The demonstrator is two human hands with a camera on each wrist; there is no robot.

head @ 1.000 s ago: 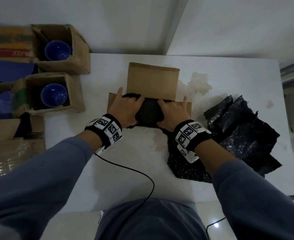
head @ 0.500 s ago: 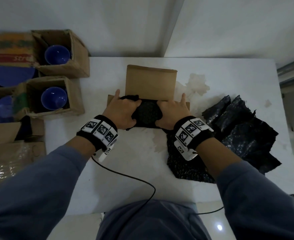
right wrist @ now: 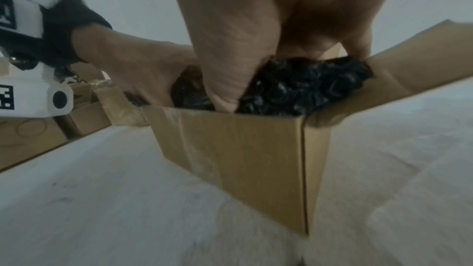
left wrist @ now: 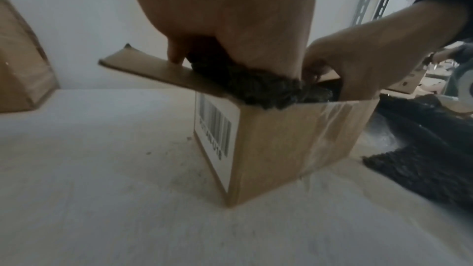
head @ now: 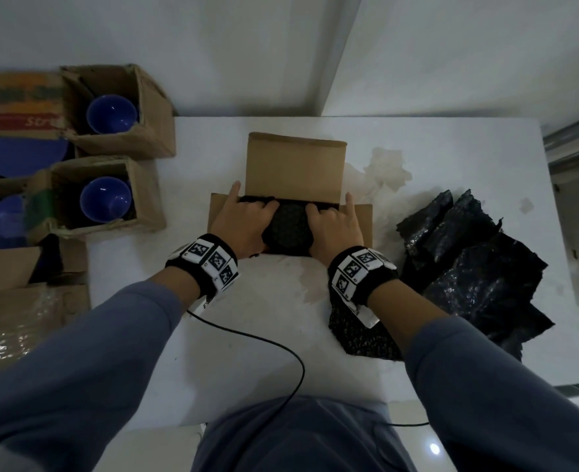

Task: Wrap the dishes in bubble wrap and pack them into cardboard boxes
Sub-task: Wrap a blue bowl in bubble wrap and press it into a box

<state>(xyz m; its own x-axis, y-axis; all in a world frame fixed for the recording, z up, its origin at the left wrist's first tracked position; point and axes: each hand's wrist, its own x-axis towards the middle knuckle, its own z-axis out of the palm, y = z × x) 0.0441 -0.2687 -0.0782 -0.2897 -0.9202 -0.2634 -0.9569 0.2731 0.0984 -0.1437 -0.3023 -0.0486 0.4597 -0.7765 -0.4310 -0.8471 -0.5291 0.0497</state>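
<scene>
A dish wrapped in black bubble wrap [head: 289, 228] sits in the mouth of an open cardboard box [head: 294, 165] at the table's middle. My left hand [head: 247, 223] grips the bundle's left side and my right hand [head: 335, 229] its right side, each with the index finger stretched out to a side flap. In the left wrist view the bundle [left wrist: 256, 88] bulges over the box [left wrist: 281, 145] rim under my left hand [left wrist: 230, 17]. From the right wrist, my right hand [right wrist: 256, 17] has its thumb pressed into the wrap [right wrist: 302, 88] above the box [right wrist: 243, 159]. The dish itself is hidden.
A pile of black bubble wrap [head: 468, 267] lies right of the box, with one sheet [head: 359, 335] under my right wrist. Left of the table, open boxes hold blue bowls [head: 111, 114] [head: 106, 199]. A black cable [head: 264, 338] crosses the table's near edge.
Both hands stay on the wrapped bundle in the box mouth. The hands and bundle have barely shifted; mostly the head view has tilted a little.
</scene>
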